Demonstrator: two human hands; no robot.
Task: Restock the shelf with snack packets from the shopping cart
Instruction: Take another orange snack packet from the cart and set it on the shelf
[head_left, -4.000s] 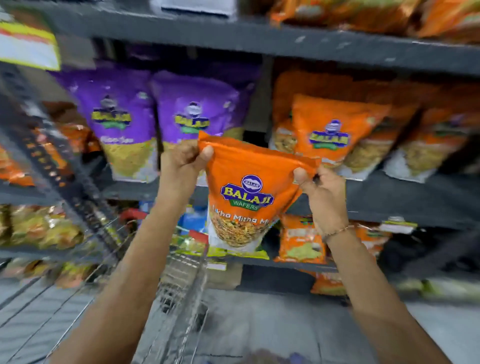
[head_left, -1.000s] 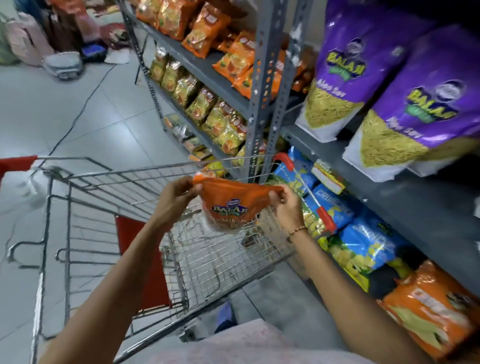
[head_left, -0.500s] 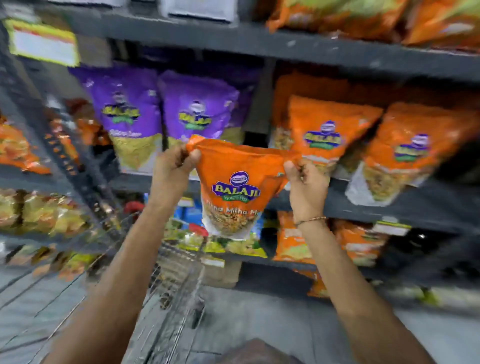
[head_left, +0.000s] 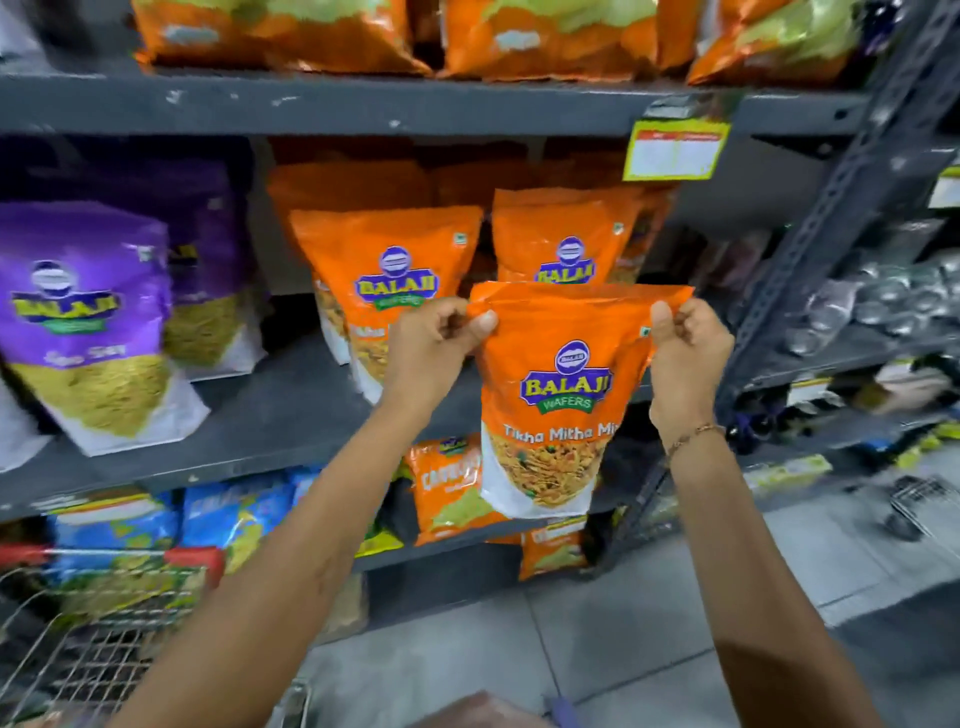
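An orange Balaji snack packet (head_left: 561, 405) hangs upright in front of the grey shelf (head_left: 291, 405). My left hand (head_left: 434, 345) pinches its top left corner and my right hand (head_left: 685, 353) pinches its top right corner. Behind it two matching orange packets (head_left: 384, 260) stand on the shelf, the right one partly hidden by the held packet. The wire shopping cart (head_left: 88, 639) with its red handle sits at the lower left; its contents are hidden.
Purple Balaji packets (head_left: 88, 322) stand at the shelf's left. Blue and orange packets fill the shelf below. A yellow price tag (head_left: 675, 150) hangs from the upper shelf. A perforated grey upright (head_left: 831, 208) bounds the right side, with silver packets beyond.
One second ago the packet was held over the cart; since then both hands have carried it up and rightward, level with the orange packets on the shelf.
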